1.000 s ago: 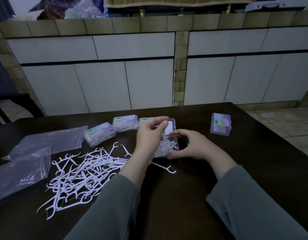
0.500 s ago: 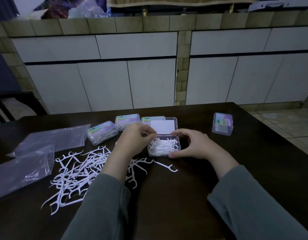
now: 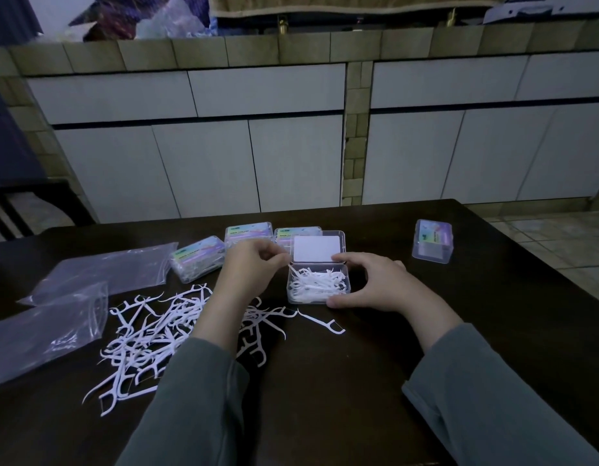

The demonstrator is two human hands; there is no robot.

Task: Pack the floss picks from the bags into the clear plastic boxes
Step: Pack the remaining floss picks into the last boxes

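Floss picks (image 3: 316,284) have been dropped into the open box (image 3: 304,301) on the worktop (image 3: 325,381), clamped by the right grip (image 3: 368,284); the left grip (image 3: 254,267), drawn back beside it, cannot be judged, and a pile (image 3: 150,334) remains unpacked.

Dark table (image 3: 493,317): loose floss picks (image 3: 146,344), bags (image 3: 99,267), clear boxes (image 3: 432,245).

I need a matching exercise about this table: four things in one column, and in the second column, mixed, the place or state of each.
Things
1. open box
2. lone box
3. bags
4. single pick

Places or states
a. far right, closed
b. far left, lying flat
c. lid up, picks inside
d. lying alone near the centre

Pairs: 1-c, 2-a, 3-b, 4-d
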